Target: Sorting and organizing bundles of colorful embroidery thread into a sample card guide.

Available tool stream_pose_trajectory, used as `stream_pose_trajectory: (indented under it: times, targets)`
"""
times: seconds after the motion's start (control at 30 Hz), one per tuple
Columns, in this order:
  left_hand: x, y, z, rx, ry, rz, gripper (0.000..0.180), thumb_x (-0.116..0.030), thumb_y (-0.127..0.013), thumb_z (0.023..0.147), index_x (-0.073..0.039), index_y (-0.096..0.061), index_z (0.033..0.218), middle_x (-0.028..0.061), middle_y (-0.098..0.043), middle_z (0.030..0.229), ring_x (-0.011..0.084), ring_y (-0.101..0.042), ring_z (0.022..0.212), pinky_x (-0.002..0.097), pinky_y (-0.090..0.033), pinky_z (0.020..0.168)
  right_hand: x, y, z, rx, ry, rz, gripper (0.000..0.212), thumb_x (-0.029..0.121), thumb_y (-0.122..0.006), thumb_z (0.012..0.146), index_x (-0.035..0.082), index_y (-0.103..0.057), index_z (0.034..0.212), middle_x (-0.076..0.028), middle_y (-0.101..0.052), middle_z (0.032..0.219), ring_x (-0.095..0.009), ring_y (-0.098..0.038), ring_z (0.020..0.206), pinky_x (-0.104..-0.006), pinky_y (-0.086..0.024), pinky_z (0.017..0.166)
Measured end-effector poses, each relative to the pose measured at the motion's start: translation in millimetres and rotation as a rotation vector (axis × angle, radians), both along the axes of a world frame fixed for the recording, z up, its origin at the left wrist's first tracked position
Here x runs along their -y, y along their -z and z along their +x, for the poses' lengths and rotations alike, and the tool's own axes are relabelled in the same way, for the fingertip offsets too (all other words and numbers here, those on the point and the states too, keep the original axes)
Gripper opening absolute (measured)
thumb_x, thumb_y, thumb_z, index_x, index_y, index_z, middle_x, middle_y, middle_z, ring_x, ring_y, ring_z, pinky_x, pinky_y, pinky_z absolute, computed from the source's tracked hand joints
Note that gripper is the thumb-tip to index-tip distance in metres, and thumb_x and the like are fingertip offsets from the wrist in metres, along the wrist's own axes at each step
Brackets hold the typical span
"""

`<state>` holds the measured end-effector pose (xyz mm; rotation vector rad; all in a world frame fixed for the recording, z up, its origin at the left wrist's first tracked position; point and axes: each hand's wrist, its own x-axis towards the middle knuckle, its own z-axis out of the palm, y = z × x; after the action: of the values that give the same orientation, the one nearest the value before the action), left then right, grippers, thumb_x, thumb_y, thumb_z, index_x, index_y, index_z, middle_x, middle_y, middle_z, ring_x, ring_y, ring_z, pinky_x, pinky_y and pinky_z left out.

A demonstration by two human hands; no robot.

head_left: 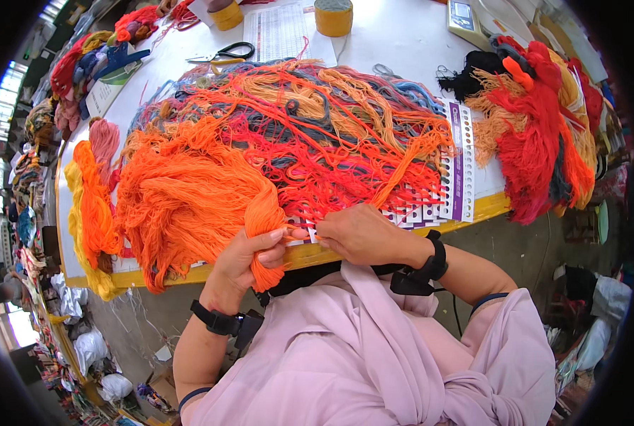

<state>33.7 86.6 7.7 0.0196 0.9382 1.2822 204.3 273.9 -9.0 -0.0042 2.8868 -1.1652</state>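
My left hand (253, 254) is closed round the end of a thick orange yarn hank (189, 192), whose loose strands spread over the table to the left. Close to its fingertips, my right hand (363, 234) is bent with its fingers pinched together at the table's front edge; what they hold is too small to make out. Beyond both hands lies a wide heap of mixed yarn (317, 121) in red, orange, tan and grey-blue. White and purple cards with punched holes (459, 163) stick out from the heap's right side, and red strands run over the cards near my right hand.
Black-handled scissors (235, 51), printed sheets (278, 35) and a yellow-brown tape roll (333, 18) lie at the back. More yarn hanks hang at the right (537, 135) and left (90, 206). A small device with a screen (464, 18) stands back right. The table's yellow edge (306, 257) runs before me.
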Motion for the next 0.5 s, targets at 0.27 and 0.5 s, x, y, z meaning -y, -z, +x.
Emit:
stream_pose_trajectory:
  times: [0.27,0.5]
  targets:
    - [-9.9,-19.6,18.5,-0.532,0.226,-0.01,0.017,-0.012,-0.065,0.092,-0.006,-0.06,0.107,-0.0015,-0.058,0.076,0.006,-0.054,0.056,0.0201,-0.042,0.052,-20.8,8.0,-7.8,0.096,0.017,-0.461,0.019,0.02,-0.055,0.098,0.004,-0.062,0.089,-0.005,-0.06,0.065,-0.014,-0.063,0.063,-0.0299,-0.047,0.06]
    - [-13.6,0.1,-1.7,-0.453,0.256,0.077,0.02,-0.012,-0.071,0.088,-0.006,-0.06,0.105,-0.0042,-0.054,0.078,0.0053,-0.046,0.063,0.0219,-0.039,0.056,-16.0,0.4,-10.4,0.105,0.067,-0.346,0.009,0.014,-0.058,0.092,0.006,-0.061,0.094,-0.008,-0.063,0.066,-0.024,-0.066,0.065,-0.036,-0.049,0.061]
